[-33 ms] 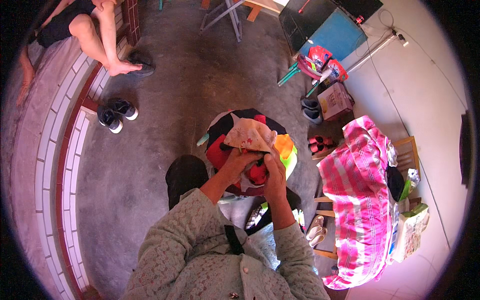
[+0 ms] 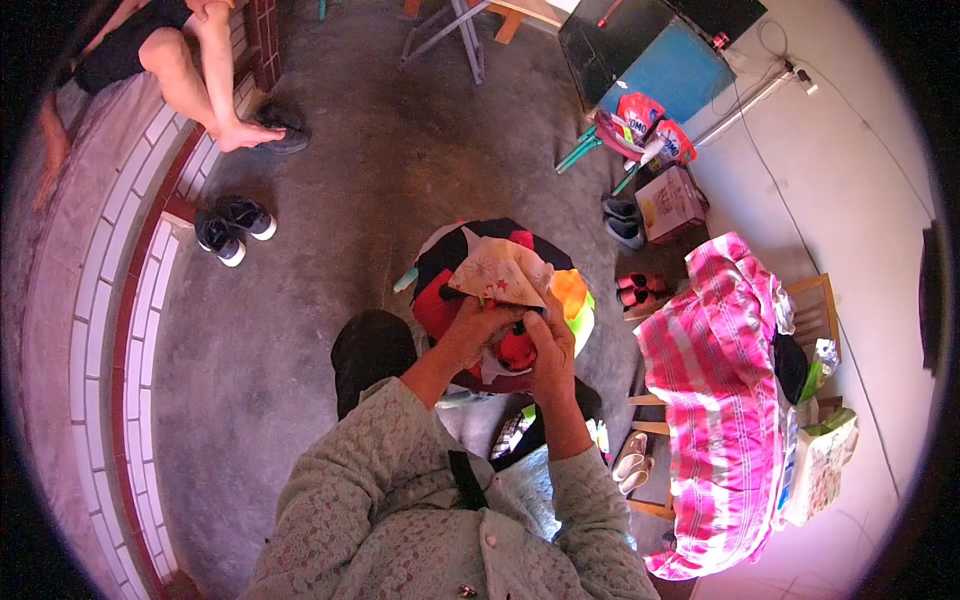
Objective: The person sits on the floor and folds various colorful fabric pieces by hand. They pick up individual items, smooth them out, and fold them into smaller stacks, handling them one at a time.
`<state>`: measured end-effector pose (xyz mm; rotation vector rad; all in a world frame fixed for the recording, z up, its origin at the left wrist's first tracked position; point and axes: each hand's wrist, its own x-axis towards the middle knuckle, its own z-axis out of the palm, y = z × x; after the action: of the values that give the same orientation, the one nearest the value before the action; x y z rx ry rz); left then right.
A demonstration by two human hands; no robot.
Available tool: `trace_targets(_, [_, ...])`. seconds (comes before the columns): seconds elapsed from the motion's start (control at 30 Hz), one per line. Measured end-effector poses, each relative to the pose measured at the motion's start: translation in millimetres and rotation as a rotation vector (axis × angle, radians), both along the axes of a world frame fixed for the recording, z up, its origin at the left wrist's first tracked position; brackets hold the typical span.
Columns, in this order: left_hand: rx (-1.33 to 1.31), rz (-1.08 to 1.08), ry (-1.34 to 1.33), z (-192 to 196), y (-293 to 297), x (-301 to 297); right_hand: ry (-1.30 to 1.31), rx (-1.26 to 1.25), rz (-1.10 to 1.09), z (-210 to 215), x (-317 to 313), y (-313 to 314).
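Both hands, left hand (image 2: 478, 325) and right hand (image 2: 549, 340), were closed on the lower edge of a pale patterned cloth (image 2: 500, 272) at frame centre; the cloth spread up-frame from them over a heap of clothes (image 2: 455, 262).

A rough grey concrete floor (image 2: 330, 200) runs between a white-tiled, red-edged step (image 2: 120, 300) on the left and a pale plastered wall (image 2: 850, 180) on the right, where a blue metal cabinet (image 2: 665, 75) and a pink striped cloth-draped wooden chair (image 2: 720, 400) stand.
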<state>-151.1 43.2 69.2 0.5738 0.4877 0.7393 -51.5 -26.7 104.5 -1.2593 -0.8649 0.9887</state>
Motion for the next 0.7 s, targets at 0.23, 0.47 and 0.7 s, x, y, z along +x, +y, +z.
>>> trace_targets(0.23, [0.045, 0.051, -0.087, -4, -2, 3, -0.835, 0.151, -0.075, 19, -1, 17])
trace_targets(0.47, [0.133, 0.031, -0.093, -33, 4, 13, -0.7, 0.169, -0.13, 14, 18, 28])
trace_targets(0.7, [-0.231, 0.062, -0.079, -19, 3, 10, 0.476, 0.057, -0.101, -4, 46, 39])
